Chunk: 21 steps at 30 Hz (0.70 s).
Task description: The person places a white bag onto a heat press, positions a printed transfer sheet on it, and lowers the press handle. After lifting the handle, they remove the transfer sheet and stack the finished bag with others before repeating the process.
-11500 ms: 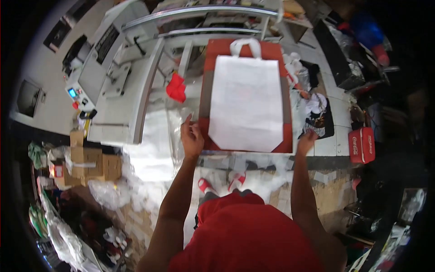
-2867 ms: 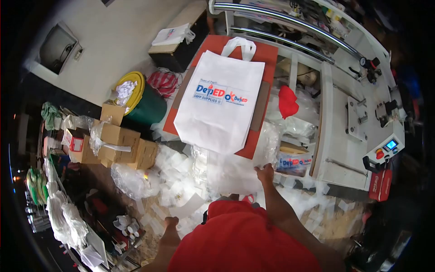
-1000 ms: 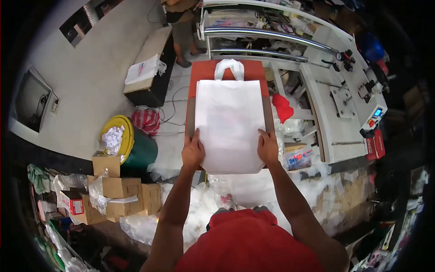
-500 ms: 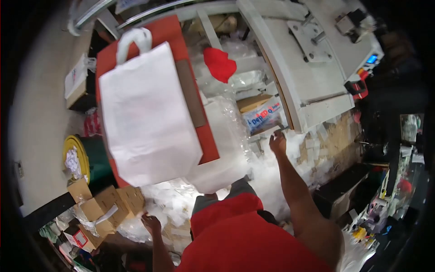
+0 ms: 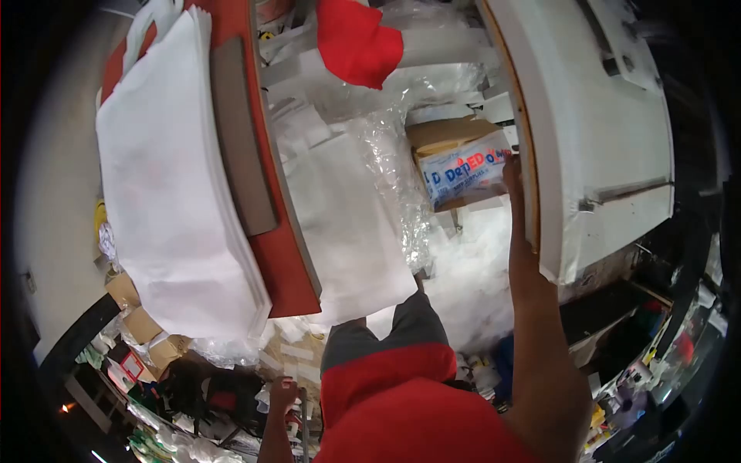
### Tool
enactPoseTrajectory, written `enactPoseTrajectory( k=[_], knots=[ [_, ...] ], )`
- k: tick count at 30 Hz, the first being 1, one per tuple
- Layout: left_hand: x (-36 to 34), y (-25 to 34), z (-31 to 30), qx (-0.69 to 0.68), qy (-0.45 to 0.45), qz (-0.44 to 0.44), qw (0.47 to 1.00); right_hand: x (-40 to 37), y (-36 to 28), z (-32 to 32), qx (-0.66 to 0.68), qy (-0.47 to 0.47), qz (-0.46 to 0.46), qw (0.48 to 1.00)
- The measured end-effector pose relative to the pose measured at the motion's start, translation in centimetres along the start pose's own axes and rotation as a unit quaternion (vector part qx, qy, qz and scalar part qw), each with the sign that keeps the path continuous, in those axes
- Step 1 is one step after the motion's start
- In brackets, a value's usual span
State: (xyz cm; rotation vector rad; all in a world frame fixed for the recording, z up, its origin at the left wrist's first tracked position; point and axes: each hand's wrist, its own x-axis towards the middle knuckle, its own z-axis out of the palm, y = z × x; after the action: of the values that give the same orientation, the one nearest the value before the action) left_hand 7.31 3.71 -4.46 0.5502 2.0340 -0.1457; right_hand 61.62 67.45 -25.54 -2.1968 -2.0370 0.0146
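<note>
My right hand (image 5: 509,168) reaches to the right edge of a bag printed "DepED" (image 5: 467,171), which lies over an open cardboard box (image 5: 444,135); its fingertips are too small to make out. Low at the left, my left hand (image 5: 284,392) hangs with its fingers curled, near a thin dark bar. What it holds, if anything, is unclear. A stack of white bags (image 5: 166,185) with handles lies on the red board (image 5: 282,266), beside a grey-brown strip (image 5: 238,139). White sheets (image 5: 343,216) and clear plastic (image 5: 409,185) lie between the board and the box.
A red cloth (image 5: 359,42) rests on a pale crossbar at the top. The white machine table (image 5: 610,154) stands close to my right arm. Cardboard boxes (image 5: 143,324) and clutter lie at the lower left. A dark bench (image 5: 602,309) stands at the lower right.
The view has moved closer to the lower shelf and the DepED bag. My right hand has gone from below the bag to its right edge. My left hand appears lower and nearer my body.
</note>
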Motion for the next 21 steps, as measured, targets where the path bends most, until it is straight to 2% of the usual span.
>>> enactPoseTrajectory(
  k=[2, 6, 9, 10, 11, 12, 13, 14, 15, 16, 17, 19, 21],
  knots=[
    [0.7, 2.2, -0.9, 0.001, 0.046, 0.050, 0.998, -1.0, -1.1, -2.3, 0.025, 0.046, -0.020, 0.998],
    [3.3, 0.9, -0.7, -0.034, 0.080, 0.105, 0.991, -5.1, -4.5, -8.4, 0.092, 0.111, -0.089, 0.986],
    [2.9, 4.1, -2.8, -0.018, 0.087, 0.151, 0.984, -10.3, -7.0, -13.9, 0.115, 0.095, -0.177, 0.973],
    [2.8, 4.8, -3.6, -0.009, 0.088, 0.188, 0.978, -13.4, -6.8, -13.7, 0.049, 0.055, -0.228, 0.971],
    [2.7, 6.0, -4.5, -0.015, 0.094, 0.197, 0.976, -15.8, -11.1, -20.4, 0.096, -0.109, -0.201, 0.969],
    [2.4, 7.3, -5.7, -0.043, 0.073, 0.232, 0.969, -19.2, -11.7, -21.3, 0.056, -0.167, -0.284, 0.943],
    [1.8, 9.1, -7.5, -0.071, 0.055, 0.264, 0.960, -20.6, -15.6, -26.7, 0.086, -0.337, -0.278, 0.895],
    [1.0, 10.7, -9.6, -0.075, 0.021, 0.261, 0.962, -20.9, -19.6, -31.9, 0.028, -0.471, -0.386, 0.793],
    [-0.1, 12.4, -12.4, -0.080, -0.012, 0.257, 0.963, -21.1, -23.4, -37.9, 0.181, -0.537, -0.333, 0.754],
    [-0.8, 13.6, -15.1, -0.148, -0.058, 0.238, 0.958, -20.2, -26.7, -42.7, 0.272, -0.592, -0.295, 0.699],
    [-1.4, 14.7, -17.9, -0.214, -0.107, 0.221, 0.945, -19.4, -29.1, -45.7, 0.337, -0.561, -0.307, 0.691],
    [-4.4, 17.0, -24.7, -0.226, -0.114, 0.265, 0.930, -18.0, -32.2, -47.7, 0.371, -0.441, -0.287, 0.765],
    [-5.0, 17.1, -29.5, -0.250, -0.073, 0.327, 0.908, -16.3, -35.9, -47.8, 0.464, -0.329, -0.169, 0.805]
  ],
)
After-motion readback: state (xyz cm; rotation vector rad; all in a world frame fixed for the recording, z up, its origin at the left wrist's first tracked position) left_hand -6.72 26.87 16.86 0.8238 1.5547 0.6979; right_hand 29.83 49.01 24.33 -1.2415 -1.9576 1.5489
